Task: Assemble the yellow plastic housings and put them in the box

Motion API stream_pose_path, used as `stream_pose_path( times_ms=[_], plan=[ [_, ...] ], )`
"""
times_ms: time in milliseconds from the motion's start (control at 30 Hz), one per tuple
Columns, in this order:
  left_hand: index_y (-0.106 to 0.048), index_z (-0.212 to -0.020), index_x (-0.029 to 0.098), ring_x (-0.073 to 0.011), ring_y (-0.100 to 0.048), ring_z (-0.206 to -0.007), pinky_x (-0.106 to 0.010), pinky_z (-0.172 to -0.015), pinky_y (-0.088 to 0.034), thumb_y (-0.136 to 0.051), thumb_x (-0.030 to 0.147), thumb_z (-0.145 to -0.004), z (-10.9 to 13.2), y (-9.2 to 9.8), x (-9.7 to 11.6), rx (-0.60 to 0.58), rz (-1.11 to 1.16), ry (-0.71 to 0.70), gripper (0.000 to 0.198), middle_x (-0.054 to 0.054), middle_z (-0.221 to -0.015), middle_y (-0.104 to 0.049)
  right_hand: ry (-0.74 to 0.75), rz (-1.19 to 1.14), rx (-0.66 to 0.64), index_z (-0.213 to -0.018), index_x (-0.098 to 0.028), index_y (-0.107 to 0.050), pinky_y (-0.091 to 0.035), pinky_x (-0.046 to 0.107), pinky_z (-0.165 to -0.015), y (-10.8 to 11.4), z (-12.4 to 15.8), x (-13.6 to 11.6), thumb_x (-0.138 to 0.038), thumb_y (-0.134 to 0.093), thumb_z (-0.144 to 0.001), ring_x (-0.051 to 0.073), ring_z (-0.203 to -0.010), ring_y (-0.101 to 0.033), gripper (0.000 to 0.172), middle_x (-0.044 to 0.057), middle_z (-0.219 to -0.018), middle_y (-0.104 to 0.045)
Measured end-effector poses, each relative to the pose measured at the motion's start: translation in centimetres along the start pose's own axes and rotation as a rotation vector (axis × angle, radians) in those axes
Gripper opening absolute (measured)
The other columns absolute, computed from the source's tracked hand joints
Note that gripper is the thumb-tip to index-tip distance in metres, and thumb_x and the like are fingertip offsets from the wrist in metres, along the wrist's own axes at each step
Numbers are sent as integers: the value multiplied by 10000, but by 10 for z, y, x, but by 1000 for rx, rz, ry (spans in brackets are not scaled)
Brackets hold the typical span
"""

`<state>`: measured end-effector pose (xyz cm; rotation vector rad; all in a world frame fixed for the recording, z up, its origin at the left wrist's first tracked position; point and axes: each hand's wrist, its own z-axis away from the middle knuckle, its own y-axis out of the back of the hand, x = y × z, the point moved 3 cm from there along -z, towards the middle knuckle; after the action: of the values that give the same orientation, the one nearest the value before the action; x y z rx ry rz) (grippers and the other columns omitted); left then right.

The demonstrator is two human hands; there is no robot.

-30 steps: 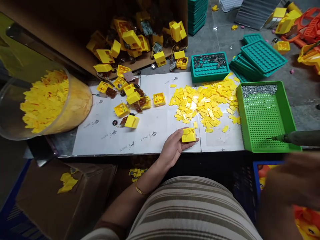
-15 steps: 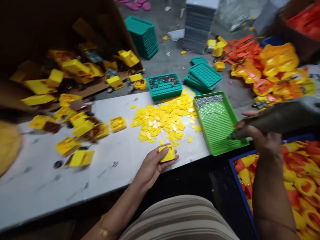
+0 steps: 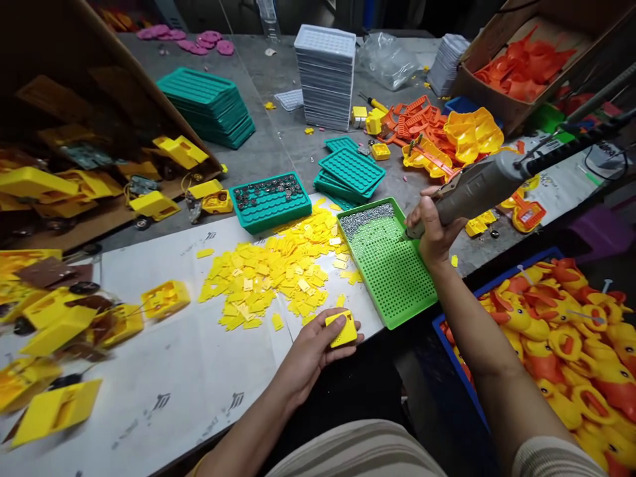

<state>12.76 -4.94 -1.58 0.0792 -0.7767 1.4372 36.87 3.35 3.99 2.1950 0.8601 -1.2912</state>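
Observation:
My left hand (image 3: 318,348) is closed on a small yellow plastic housing (image 3: 344,329), thumb on top, just past the front edge of the table. Wrapped around a grey electric screwdriver (image 3: 477,189) is my right hand (image 3: 433,232). The tool's tip points down over the green perforated tray (image 3: 397,285); I cannot tell whether it touches. Small silver screws (image 3: 368,218) are heaped along the tray's far end. A pile of small yellow plastic pieces (image 3: 278,265) lies left of the tray on the white sheet.
A teal tray (image 3: 271,205) with small dark round parts stands behind the pile. Yellow housings with wires (image 3: 166,299) lie at left. Behind are teal trays (image 3: 206,99) and a white tray stack (image 3: 325,79). A blue crate (image 3: 479,397) of orange-and-yellow duck parts sits at right.
The view has swung right. My right hand with the screwdriver has shifted from the tray's near end toward its far, screw-filled end. My left hand still holds the yellow housing.

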Motion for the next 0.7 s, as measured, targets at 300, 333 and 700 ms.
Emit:
stream_pose_path(
  times_ms=[300,333,700],
  plan=[
    [-539,-1044,165,-210,-715,-884,-236,-696,-579,-644,265,-832,0,1,1,-18,-12,30,257,-108,-992,-719,83,-103,-38,-917,-246,-516,-409,292,-438,-9,-6,10,-529,-550,-801,108,-412,-479,307,-41,-611,-462],
    [-539,-1046,164,-211,-716,-883,-238,-696,-581,-640,267,-835,0,1,2,-18,-9,31,256,-108,-990,-719,73,-104,-33,-899,-249,-508,-409,291,-435,-8,-5,10,-524,-558,-793,109,-410,-482,299,-44,-602,-460],
    [-560,-1046,121,-218,-720,-858,-244,-698,-591,-632,222,-838,-4,1,-1,50,36,9,242,-130,-967,-712,173,-261,-101,-931,-256,-560,-417,252,-419,-9,-9,9,-439,-645,-786,104,-385,-489,249,-94,-494,-457]
  ],
)
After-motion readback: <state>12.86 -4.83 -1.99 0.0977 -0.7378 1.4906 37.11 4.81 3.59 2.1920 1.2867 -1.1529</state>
